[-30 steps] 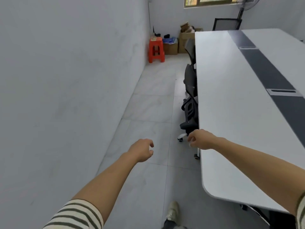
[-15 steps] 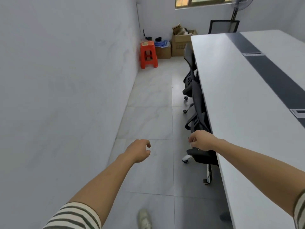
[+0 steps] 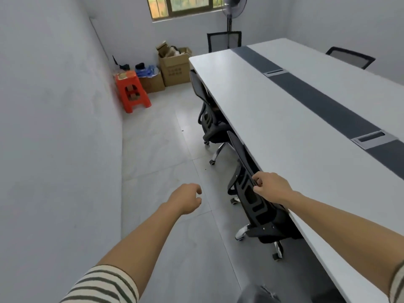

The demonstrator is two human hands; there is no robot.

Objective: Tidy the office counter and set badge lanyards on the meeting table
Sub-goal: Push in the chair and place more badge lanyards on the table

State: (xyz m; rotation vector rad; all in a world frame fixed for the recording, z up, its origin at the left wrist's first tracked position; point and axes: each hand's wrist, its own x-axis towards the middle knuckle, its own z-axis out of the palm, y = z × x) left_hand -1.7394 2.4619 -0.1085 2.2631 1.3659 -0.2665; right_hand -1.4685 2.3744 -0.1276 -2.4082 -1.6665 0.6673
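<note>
A: Fingers first?

B: Right hand (image 3: 272,186): fingers (image 3: 257,179) curled tight, knuckles up, right at the top edge of the near chair (image 3: 251,197). Can't tell if they touch the chair or pinch a lanyard; the inside of the curl is hidden. Left hand (image 3: 185,199): out over the floor (image 3: 164,149), fingers loosely curled, holding nothing.

A: Bench?

B: Bench (image 3: 284,132) runs long down the right side, its edge just beside the right hand. White top with a dark strip (image 3: 317,99) along the middle and two grey hatches (image 3: 371,139) (image 3: 276,72) set in the strip.

A: Containers?

B: Far corner under the window (image 3: 185,5). Tall cardboard box (image 3: 177,71) has its flaps up and pale stuff poking out; can't tell what it is. Low cardboard box (image 3: 153,83) sits just left of it, touching, with blue items (image 3: 149,69) on top. Red stool (image 3: 131,92) stands against the left wall (image 3: 54,127) next to the low box.

A: Obstructions?

B: Near chair is tucked tight to the bench edge, with its wheels out in the aisle. Second chair (image 3: 209,119) is beyond it, also tucked in. The aisle between wall and chairs is narrow. Another chair (image 3: 225,40) and a standing fan (image 3: 235,7) are at the far end, and one more chair (image 3: 352,57) is on the far side.
</note>
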